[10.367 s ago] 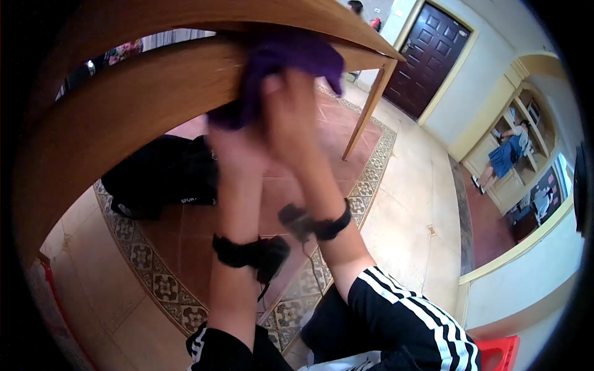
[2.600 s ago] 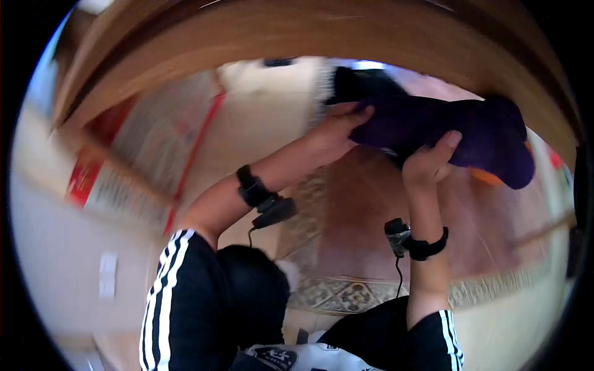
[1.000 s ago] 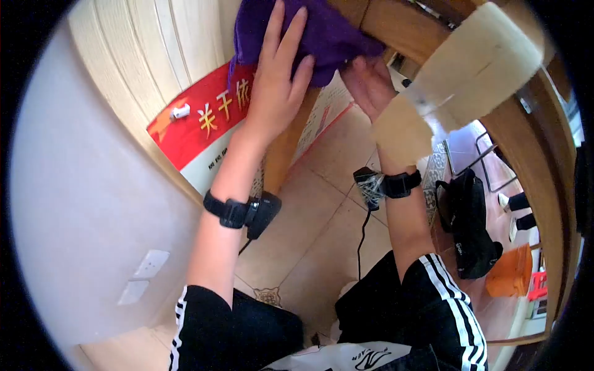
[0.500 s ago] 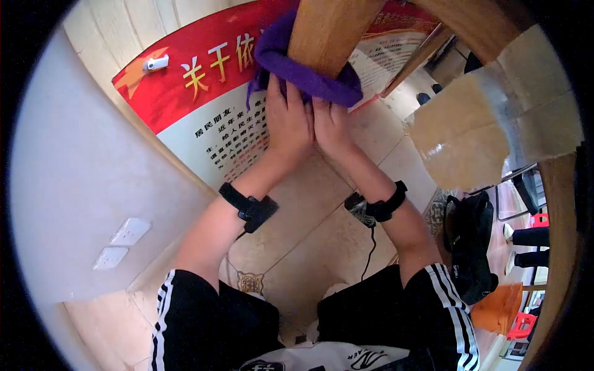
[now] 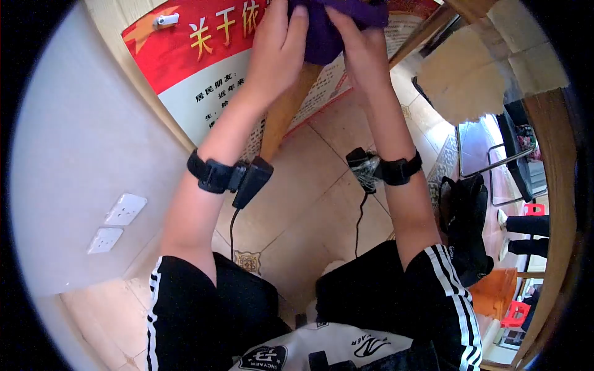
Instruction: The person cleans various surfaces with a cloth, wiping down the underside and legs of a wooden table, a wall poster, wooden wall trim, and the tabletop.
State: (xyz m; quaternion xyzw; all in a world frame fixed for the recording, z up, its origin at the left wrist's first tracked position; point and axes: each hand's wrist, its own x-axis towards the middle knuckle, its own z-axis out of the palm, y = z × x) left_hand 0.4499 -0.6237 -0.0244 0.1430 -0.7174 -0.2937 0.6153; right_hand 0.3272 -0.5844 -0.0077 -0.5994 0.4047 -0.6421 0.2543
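A purple cloth [image 5: 325, 37] is wrapped around a wooden table leg [image 5: 289, 108] at the top of the view. My left hand [image 5: 276, 52] grips the cloth from the left side, its fingertips partly cut off by the frame's top edge. On the other side, my right hand [image 5: 365, 52] presses on the cloth with the thumb against it and the fingers largely hidden. Black straps with small wired devices sit on both wrists. Behind the leg stands a red and white poster [image 5: 204, 68] with printed characters.
A wall with two white sockets [image 5: 126, 209] is at the left. At the right are a wooden beam with torn brown tape [image 5: 461, 77], a black bag [image 5: 465, 216], an orange bucket [image 5: 495, 290], red stools [image 5: 515, 314], a folding chair and another person's legs [image 5: 526, 235].
Both hands and the cloth have moved up along the table leg, and my hands are farther apart. Earlier, the cloth was held loosely beneath the table's wooden edge.
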